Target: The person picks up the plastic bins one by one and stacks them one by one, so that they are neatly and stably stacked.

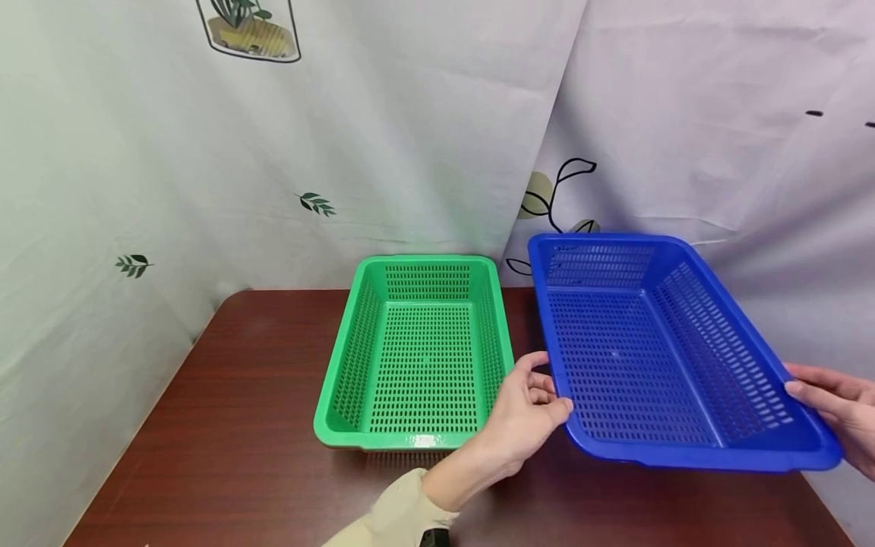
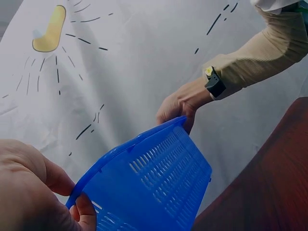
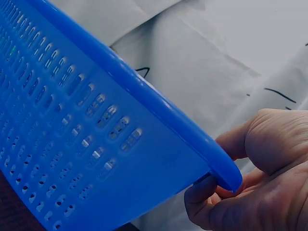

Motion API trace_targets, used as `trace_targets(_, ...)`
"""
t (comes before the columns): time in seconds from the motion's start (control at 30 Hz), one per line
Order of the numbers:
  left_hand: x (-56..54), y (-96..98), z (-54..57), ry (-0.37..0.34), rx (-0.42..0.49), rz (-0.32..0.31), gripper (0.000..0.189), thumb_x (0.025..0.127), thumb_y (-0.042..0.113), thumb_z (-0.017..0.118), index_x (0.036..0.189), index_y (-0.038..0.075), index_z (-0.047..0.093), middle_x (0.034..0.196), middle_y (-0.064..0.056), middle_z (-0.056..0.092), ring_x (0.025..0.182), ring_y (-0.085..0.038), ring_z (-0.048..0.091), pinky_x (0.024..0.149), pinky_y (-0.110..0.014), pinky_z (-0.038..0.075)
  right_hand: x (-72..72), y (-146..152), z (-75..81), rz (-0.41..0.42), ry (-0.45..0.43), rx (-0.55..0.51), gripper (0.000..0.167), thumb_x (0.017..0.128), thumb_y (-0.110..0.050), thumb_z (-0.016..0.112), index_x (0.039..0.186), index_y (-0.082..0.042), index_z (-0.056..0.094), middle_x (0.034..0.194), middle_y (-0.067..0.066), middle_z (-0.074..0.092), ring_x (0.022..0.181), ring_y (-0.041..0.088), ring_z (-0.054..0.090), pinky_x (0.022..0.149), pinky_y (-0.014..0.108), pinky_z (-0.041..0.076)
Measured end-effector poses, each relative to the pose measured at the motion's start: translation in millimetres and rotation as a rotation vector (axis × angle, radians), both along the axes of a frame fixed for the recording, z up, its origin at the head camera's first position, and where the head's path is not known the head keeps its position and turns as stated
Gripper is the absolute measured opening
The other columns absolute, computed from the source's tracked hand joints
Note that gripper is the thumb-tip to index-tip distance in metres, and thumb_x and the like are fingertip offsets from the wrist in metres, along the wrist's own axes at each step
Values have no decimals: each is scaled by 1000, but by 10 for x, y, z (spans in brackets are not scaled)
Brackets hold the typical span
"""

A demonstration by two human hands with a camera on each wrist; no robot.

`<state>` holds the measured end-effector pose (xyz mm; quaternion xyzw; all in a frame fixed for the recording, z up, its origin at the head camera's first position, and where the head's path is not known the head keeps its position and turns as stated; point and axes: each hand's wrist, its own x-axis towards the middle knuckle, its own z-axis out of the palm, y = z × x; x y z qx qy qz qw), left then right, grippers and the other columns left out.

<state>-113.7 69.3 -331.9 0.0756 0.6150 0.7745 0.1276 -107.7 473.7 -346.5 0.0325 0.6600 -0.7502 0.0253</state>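
Observation:
A blue plastic basket (image 1: 615,353) with slotted walls is held between both hands, over the right part of the table, its right side tipped. My left hand (image 1: 522,414) pinches its left rim, thumb on top and fingers curled under. At the right rim, near the front corner, my right hand (image 1: 837,406) grips with the thumb above; part of it leaves the head view. The right wrist view shows that hand's fingers (image 3: 199,197) curled beneath the rim. Just left of my left hand, a green basket (image 1: 424,441) of similar shape stands on the table with nothing in it.
The dark reddish-brown table (image 1: 225,425) reaches back to a pale cloth curtain (image 1: 410,114) printed with leaves and plants. Cloth also hangs along the left side. A dark band (image 1: 434,536) circles the left wrist over a beige sleeve (image 1: 390,516).

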Motion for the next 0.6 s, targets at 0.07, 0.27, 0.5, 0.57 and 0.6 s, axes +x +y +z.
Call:
trace_targets(0.07,-1,-35,9,2,13,-1,63,81,-13,65,140,-1,45,91,-2,53,78,-9,54,68,-21,46,10,-13,2,5,2,-4,44,104,2,43,100,-25,78,88,-1,74,73,18,72,53,36,58)
trace_targets(0.27,3,-126,58,-1,55,0,62,80,-15,64,138,-1,47,90,-3,53,77,-12,55,69,-21,46,22,-101,54,-23,0,28,42,104,2,45,97,-25,77,87,-2,73,73,16,72,53,35,58)
trace_targets(0.5,-3,-243,136,1,83,-23,60,80,-15,63,137,-4,47,90,-6,53,78,-13,55,68,-20,46,41,-218,133,-39,19,79,41,103,2,46,96,-26,75,86,-3,72,72,15,71,53,34,57)
trace_targets(0.57,-1,-281,155,7,79,-31,60,80,-15,63,137,-4,47,90,-6,53,79,-13,55,69,-20,46,47,-250,152,-41,25,88,41,103,2,47,96,-27,75,86,-3,72,72,15,71,53,33,57)
trace_targets(0.6,-1,-300,164,9,77,-34,60,80,-14,63,137,-4,47,90,-6,54,79,-13,55,69,-20,46,50,-266,163,-41,29,93,41,103,2,47,96,-27,75,86,-3,72,72,15,71,53,33,57)
